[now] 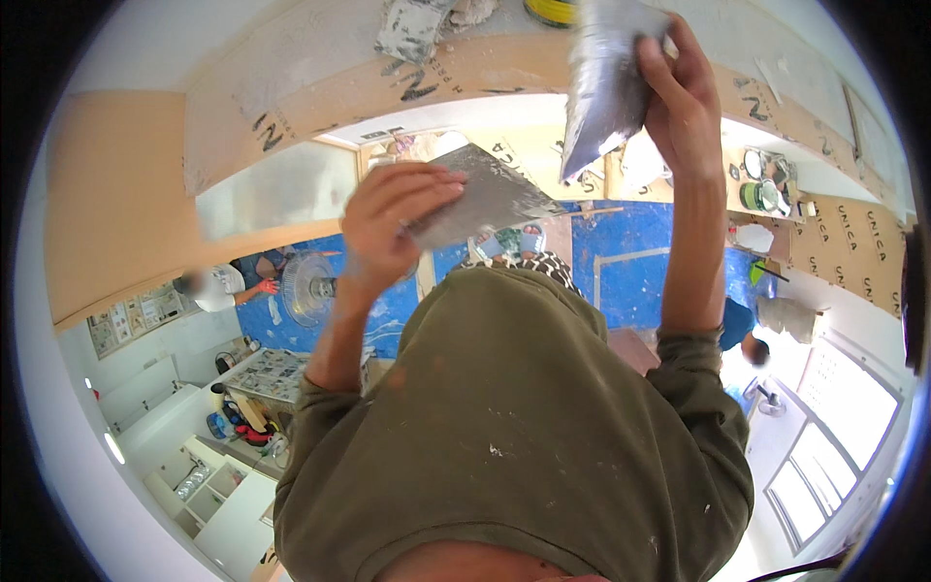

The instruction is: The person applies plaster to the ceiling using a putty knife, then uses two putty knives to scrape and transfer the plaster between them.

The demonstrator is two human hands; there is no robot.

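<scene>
My left hand (pixel 393 213) grips a wide, flat metal plastering blade (pixel 490 194) by its near side, fingers over the top face. The blade is grey and smeared, and points to the right. Higher up on the right, my right hand (pixel 684 107) holds a second metal plastering blade (pixel 611 92), tilted steeply, thumb on its face. Rough whitish material runs along this blade's left edge. The two blades are apart, the right one nearer the brown-covered ledge (pixel 339 102). Any handles are hidden by my hands or out of sight.
A crumpled pale bag (pixel 412 29) and yellow roll (pixel 551 11) lie on the ledge. Below are blue floor covering (pixel 621 233) and a standing fan (pixel 308 288). One person (pixel 221 288) is at left, another (pixel 742 335) at right. Tubs (pixel 761 197) stand at right.
</scene>
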